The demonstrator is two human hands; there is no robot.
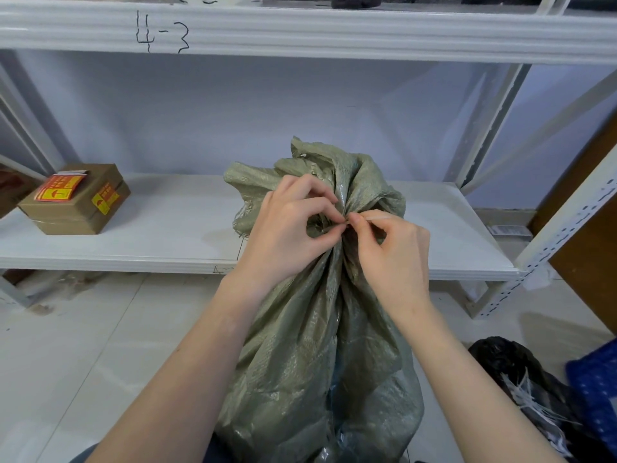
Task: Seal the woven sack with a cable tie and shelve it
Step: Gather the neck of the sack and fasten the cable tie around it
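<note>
Head-worn view, looking down at two bare forearms reaching forward.

Centre of frame: a grey-green woven sack (pixel 310 345), standing upright on the pale tiled floor (pixel 83 345), in front of the lower shelf (pixel 160 242) and not on it. Sack neck gathered into a tight bunch, loose mouth fabric flaring above it.

Left hand (pixel 283 228) curled against the left side of the gathered neck, thumb and forefinger closed together at the bunch. Right hand (pixel 397 252) on the right side, thumb and forefinger likewise pinched shut, tips almost touching those of the left hand. Between the fingertips, a thin pale strand, probably the cable tie (pixel 370 213), too fine to make out clearly; impossible to tell whether looped around the neck.

Behind: a white metal shelving unit, upper beam (pixel 300 31) with "4-3" handwritten in black marker. On the lower shelf, far left, a brown cardboard box (pixel 66 212) with red and yellow stickers, well apart from the sack.

Bottom right, on the floor: a black plastic bag (pixel 507 365) with a bundle of white cable ties (pixel 531 396) lying across it, beside something blue (pixel 597 385) with white dots.
</note>
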